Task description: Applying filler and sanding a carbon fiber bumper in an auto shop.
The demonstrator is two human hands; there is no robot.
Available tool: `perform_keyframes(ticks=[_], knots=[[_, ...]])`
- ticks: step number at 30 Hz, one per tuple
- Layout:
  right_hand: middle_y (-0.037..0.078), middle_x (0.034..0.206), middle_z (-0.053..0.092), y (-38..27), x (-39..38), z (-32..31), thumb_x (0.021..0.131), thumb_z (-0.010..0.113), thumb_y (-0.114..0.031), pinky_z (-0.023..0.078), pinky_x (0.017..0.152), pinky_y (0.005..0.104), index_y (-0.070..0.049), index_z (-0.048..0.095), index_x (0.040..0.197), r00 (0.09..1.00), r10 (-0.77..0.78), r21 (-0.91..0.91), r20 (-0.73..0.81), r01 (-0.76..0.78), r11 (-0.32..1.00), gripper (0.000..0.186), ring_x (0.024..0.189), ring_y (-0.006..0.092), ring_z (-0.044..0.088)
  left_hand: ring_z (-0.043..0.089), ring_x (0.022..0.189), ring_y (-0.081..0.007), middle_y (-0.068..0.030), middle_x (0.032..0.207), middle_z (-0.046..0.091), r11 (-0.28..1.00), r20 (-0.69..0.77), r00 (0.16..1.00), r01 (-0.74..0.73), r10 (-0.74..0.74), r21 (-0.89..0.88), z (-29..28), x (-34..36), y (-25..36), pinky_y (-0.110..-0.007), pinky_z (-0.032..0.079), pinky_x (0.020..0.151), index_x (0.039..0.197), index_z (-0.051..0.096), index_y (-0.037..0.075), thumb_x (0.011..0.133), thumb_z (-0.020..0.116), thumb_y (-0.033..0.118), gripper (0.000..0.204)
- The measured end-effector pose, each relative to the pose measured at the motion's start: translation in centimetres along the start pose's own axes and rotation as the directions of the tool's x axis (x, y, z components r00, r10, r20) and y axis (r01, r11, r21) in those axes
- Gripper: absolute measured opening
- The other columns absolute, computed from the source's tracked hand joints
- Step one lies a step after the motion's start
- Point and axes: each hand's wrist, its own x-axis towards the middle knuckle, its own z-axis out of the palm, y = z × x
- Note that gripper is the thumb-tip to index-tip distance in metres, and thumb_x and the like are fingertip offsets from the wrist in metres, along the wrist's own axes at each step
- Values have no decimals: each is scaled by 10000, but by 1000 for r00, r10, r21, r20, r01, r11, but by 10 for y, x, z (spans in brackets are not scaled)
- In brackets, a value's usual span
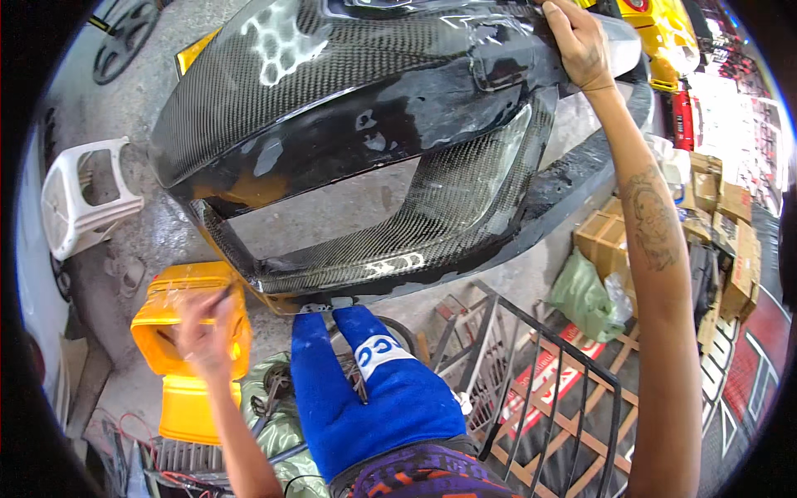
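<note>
A large black bumper (332,124) with a glossy carbon-fibre weave and a wide opening fills the space in front of me. At its upper right end my right hand (579,46) is closed over the edge, arm stretched out. My left hand (201,332) is smeared by motion over an open yellow toolbox (189,280). Something dark and slim shows beside its fingers, but whether it is held I cannot make out. The bumper's lower edge comes close to my knees in blue trousers (365,398).
A white plastic stool (91,199) lies on its side at left. Right of my legs stands a black metal rack (617,398), with a green bag (584,295) and cardboard boxes (599,236) beyond. Cables and grey-green sheeting (270,419) lie near the toolbox.
</note>
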Motion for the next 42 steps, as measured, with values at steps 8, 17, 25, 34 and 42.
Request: perform_keyframes(ticks=[8, 17, 25, 34, 42], knots=[[170, 1011, 753, 0, -5, 5, 965, 539, -214, 545, 844, 408, -109, 766, 1149, 986, -83, -109, -148, 68, 992, 311, 928, 351, 705, 608, 805, -270, -99, 927, 607, 814, 133, 818, -512, 560, -275, 175, 32, 188, -352, 514, 699, 1154, 758, 74, 820, 768, -40, 353], [157, 933, 747, 3, -7, 10, 926, 566, -238, 541, 822, 421, -153, 779, 1132, 980, -33, -93, -197, 14, 996, 308, 872, 339, 700, 603, 804, -273, -91, 907, 622, 753, 168, 738, -612, 653, -242, 179, 34, 191, -365, 501, 725, 1133, 751, 18, 746, 770, -97, 405], [150, 963, 752, 0, -5, 6, 944, 539, -210, 527, 838, 420, -130, 769, 1154, 988, -46, -106, -147, 31, 994, 321, 899, 344, 694, 613, 813, -272, -98, 910, 623, 710, 201, 691, -613, 695, -348, 180, 48, 190, -370, 518, 737, 1130, 744, -7, 722, 786, -100, 421], [184, 1038, 752, 8, -7, 4, 972, 508, -186, 534, 859, 379, -61, 752, 1204, 994, -19, -25, -112, 16, 1000, 359, 932, 316, 713, 613, 841, -239, -80, 975, 633, 802, 219, 820, -400, 529, -443, 175, 49, 188, -341, 521, 746, 1202, 747, 58, 810, 769, -69, 413], [208, 1055, 747, 5, -5, 6, 988, 493, -205, 527, 874, 365, -39, 731, 1239, 998, -26, -27, -49, 25, 999, 384, 946, 331, 714, 633, 895, -289, -100, 1037, 680, 696, 234, 691, -522, 684, -494, 185, 49, 183, -373, 542, 791, 1200, 723, 22, 743, 765, -78, 470]])
